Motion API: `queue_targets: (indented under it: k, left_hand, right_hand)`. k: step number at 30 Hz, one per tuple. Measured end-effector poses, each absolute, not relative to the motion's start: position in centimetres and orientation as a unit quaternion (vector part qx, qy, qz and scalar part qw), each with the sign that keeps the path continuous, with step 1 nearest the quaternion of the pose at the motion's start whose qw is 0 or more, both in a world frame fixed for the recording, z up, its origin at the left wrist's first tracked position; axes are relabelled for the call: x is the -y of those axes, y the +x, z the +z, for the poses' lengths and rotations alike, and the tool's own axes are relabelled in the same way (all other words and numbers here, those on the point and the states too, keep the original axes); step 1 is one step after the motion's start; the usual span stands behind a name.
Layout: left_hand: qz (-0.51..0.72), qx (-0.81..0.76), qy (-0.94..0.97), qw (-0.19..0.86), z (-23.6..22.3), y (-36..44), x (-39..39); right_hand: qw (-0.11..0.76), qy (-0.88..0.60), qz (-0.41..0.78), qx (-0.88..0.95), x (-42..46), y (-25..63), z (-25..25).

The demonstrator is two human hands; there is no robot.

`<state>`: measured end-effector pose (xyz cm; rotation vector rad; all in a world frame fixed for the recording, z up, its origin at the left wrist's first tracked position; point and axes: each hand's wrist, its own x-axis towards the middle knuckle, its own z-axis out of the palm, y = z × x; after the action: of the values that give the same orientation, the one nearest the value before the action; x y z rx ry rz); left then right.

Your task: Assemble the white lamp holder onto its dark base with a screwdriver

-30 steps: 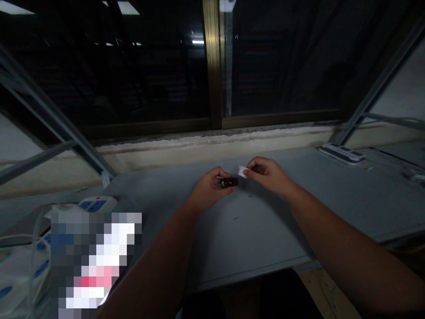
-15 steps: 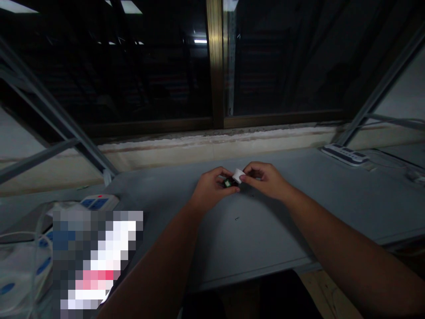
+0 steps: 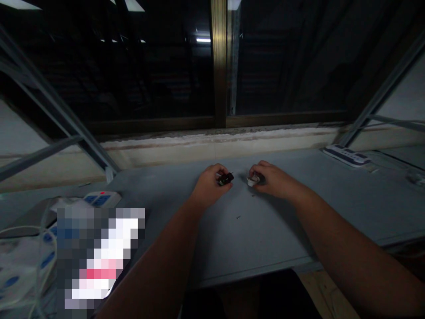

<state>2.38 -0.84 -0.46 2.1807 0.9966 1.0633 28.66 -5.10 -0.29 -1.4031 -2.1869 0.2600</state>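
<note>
Between the thumb and fingers of my left hand (image 3: 210, 185) is a small black part with a bit of green on it (image 3: 226, 179); its exact kind does not show. My right hand (image 3: 270, 178) pinches a small white hollow shell (image 3: 253, 180), its open side partly visible. A gap separates the two pieces just above the grey table (image 3: 232, 248). On the tabletop below them lies a small metal piece, like a screw (image 3: 238, 217). Another tiny bit (image 3: 253, 196) rests close under my right hand.
A white and dark power strip (image 3: 347, 156) lies at the back right, with cables beyond it. To the left are a white and blue power strip (image 3: 103, 199), pale cables and a pixelated screen (image 3: 104, 257). A window and metal frame bars (image 3: 96, 155) stand behind the table.
The white shell has come away from the black and green part. My right hand has moved right with the shell and turned it; my left hand keeps the black part, now tilted differently.
</note>
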Motion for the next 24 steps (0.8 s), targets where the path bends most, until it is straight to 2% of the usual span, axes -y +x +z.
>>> queue_targets:
  k: [5,7,17,24]
  left_hand:
    - [0.389,-0.368,0.809,0.243,-1.0,2.3,0.3]
    - [0.389,-0.367,0.809,0.246,-1.0,2.3,0.3]
    - [0.354,-0.334,0.835,0.255,-0.5,2.4,0.9]
    - [0.322,-0.325,0.852,0.256,0.4,2.6,1.8]
  right_hand:
    - [0.162,-0.506,0.192,0.825,6.4,28.2,0.6]
    - [0.146,-0.514,0.195,0.823,6.6,27.7,0.3]
    - [0.157,-0.527,0.108,0.828,6.3,26.3,-1.7]
    - [0.195,-0.483,0.125,0.845,7.1,26.4,0.0]
